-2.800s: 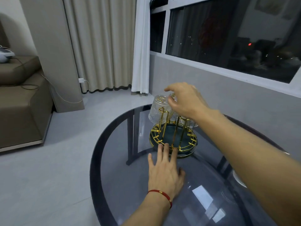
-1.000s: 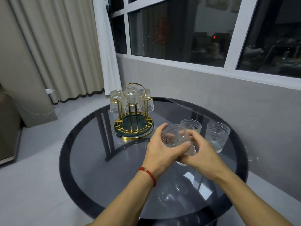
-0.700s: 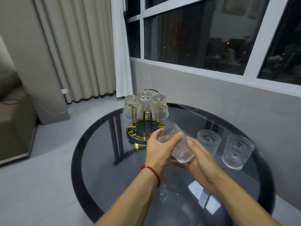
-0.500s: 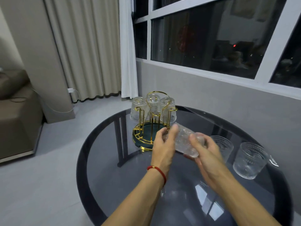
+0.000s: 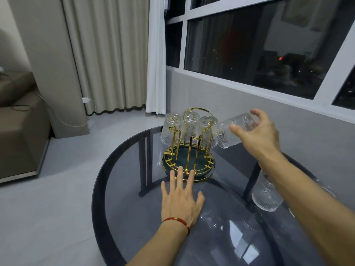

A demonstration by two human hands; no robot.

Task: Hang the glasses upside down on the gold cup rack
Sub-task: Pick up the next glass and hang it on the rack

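The gold cup rack (image 5: 189, 160) with a dark green base stands on the round glass table (image 5: 124, 189). Three ribbed glasses hang upside down on its far prongs, among them a left one (image 5: 171, 131) and a right one (image 5: 207, 131). My right hand (image 5: 257, 135) holds a ribbed glass (image 5: 232, 131) tilted on its side, mouth toward the rack, just right of the rack's top. My left hand (image 5: 181, 198) lies flat and open on the table, fingertips touching the rack's front rim. Another glass (image 5: 266, 194) stands on the table under my right forearm.
A grey wall with a window sill (image 5: 249, 89) runs close behind the table. Curtains (image 5: 107, 54) hang at the back left. A brown sofa (image 5: 17, 121) stands at the left, with a white cable on the floor beside it.
My left hand has let go of the glass and dropped flat onto the table by the rack. My right hand has carried the glass up and forward to the rack's right side.
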